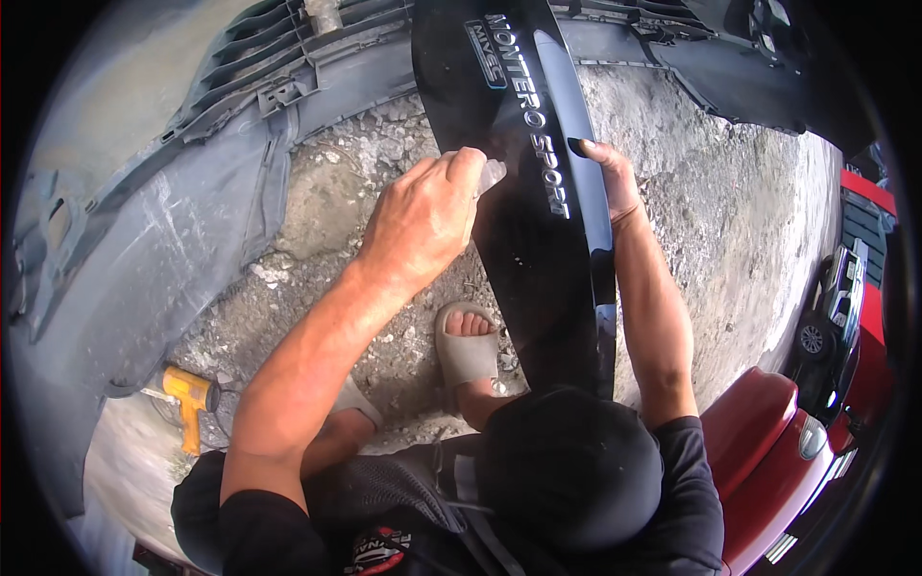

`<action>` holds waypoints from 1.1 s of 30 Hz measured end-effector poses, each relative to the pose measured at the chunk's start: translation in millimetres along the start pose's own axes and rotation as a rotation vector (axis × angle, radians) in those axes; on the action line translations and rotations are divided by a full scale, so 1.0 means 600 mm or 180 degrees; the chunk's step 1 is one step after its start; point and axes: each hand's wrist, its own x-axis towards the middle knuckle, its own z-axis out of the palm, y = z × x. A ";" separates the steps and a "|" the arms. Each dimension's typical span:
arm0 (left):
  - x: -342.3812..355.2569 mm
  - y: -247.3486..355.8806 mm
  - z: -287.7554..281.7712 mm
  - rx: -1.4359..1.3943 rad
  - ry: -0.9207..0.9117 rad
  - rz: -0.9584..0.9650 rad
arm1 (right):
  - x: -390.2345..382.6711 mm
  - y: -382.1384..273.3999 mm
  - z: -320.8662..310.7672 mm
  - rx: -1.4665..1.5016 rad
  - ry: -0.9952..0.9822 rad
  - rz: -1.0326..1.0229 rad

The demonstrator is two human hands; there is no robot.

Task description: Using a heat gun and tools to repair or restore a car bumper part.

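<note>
A long glossy black car trim panel (533,278) stretches from the top of the view toward my body, with raised silver lettering along its upper half. My right hand (615,178) holds its right edge, thumb on the front and fingers hidden behind. A dark patch covers the thumb tip. Over the panel's left edge, my left hand (423,216) is closed with its fingers pinched around a small pale, translucent piece (491,177). Its exact kind is unclear, and whether it touches the panel I cannot tell.
Grey bumper covers (182,206) with slatted grilles curve around the left and top. A yellow heat gun (189,403) lies at lower left on rough, crumbly concrete ground (720,221). My sandalled foot (468,346) is below the panel. Red vehicle parts (759,422) and a dark car (831,326) are at right.
</note>
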 end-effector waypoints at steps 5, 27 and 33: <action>-0.003 -0.008 0.002 -0.0060 0.0048 -0.0012 | 0.012 0.006 -0.026 -0.0202 0.0035 -0.0040; -0.078 -0.039 -0.063 -0.1307 0.0601 -0.1497 | 0.079 -0.010 0.035 -0.0134 0.0105 0.0099; -0.060 -0.027 -0.016 -0.1165 0.0709 -0.1499 | 0.119 0.005 0.030 -0.0147 0.0015 0.0324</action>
